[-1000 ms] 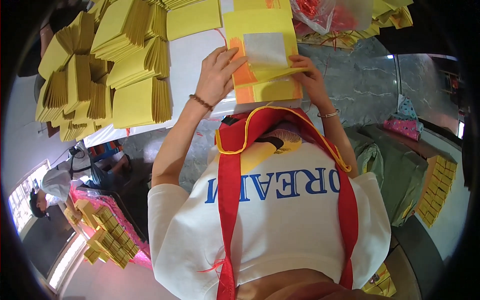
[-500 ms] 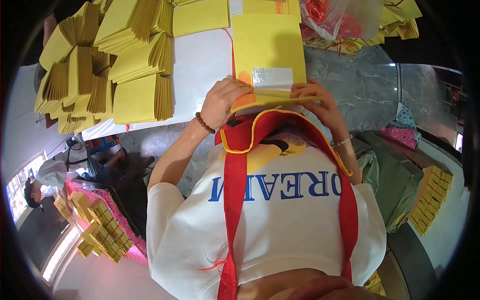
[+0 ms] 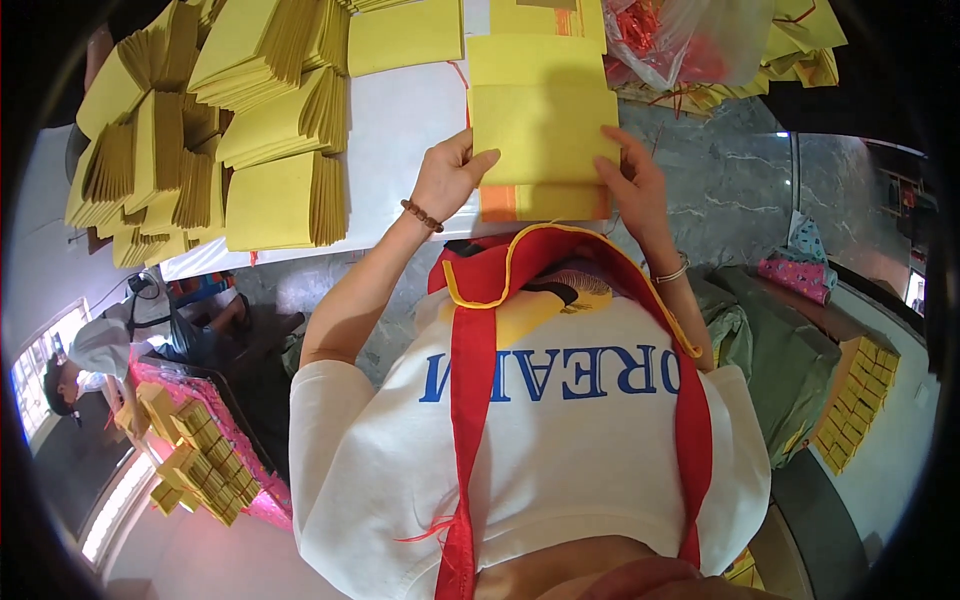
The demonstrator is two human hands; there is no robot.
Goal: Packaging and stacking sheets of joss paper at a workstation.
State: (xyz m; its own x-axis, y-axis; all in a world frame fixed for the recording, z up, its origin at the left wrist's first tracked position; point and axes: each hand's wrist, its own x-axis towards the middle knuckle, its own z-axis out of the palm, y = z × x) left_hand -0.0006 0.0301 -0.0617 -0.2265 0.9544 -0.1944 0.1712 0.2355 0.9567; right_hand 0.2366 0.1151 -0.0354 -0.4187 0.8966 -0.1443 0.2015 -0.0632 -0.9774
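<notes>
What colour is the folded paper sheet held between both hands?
Yellow, with an orange strip along its near edge: the folded paper sheet shows best in the head view.

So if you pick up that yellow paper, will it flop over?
Probably a bit. The yellow paper looks thin and folded, and the left hand and right hand each hold a side, which suggests it bends easily. It likely weighs little. The stacks nearby would be heavier and stiffer.
</notes>
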